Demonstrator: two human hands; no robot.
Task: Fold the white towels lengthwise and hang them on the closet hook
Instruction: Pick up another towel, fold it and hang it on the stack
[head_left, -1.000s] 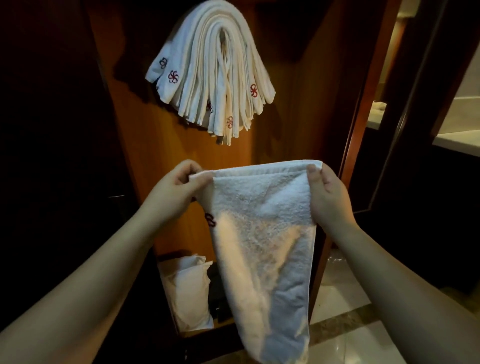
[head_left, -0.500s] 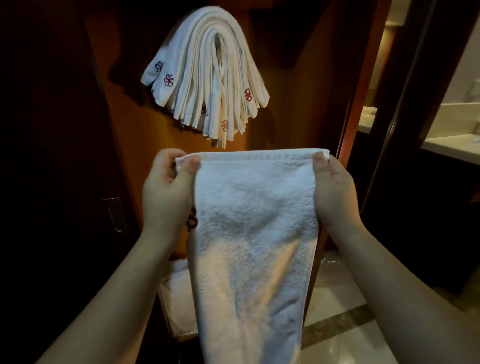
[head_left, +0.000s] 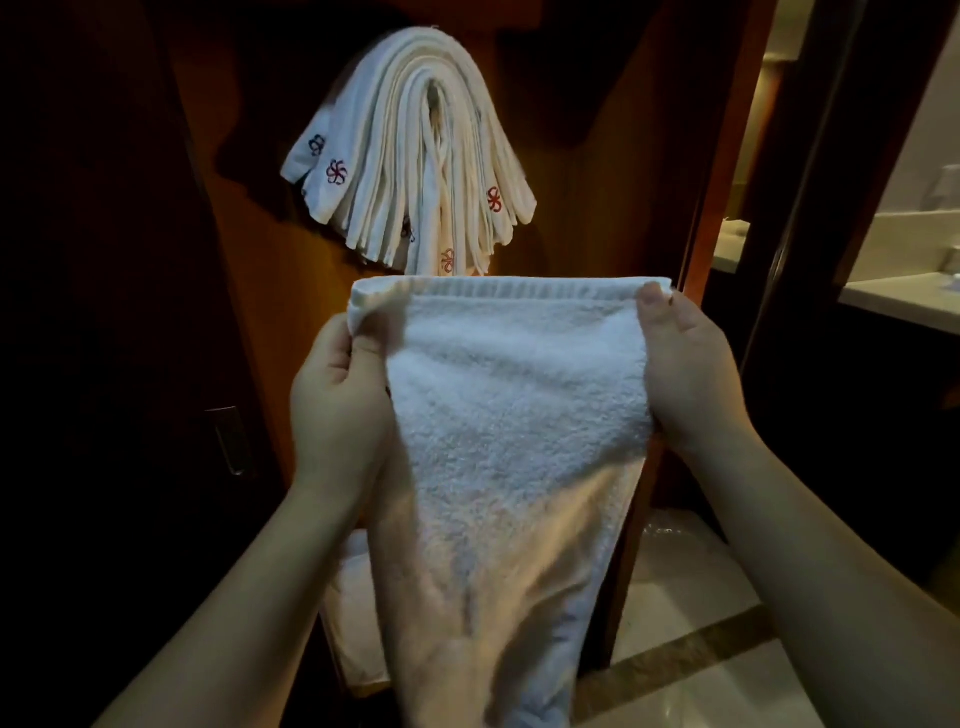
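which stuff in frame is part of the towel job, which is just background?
Part of the job:
- white towel, held at its top corners by the left hand and right hand
- hung towels draped inside the closet

Just lying about:
- white bag low in the closet
- door handle
- counter at right

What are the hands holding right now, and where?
A white towel: left hand and right hand each pinch a top corner; the rest hangs down.
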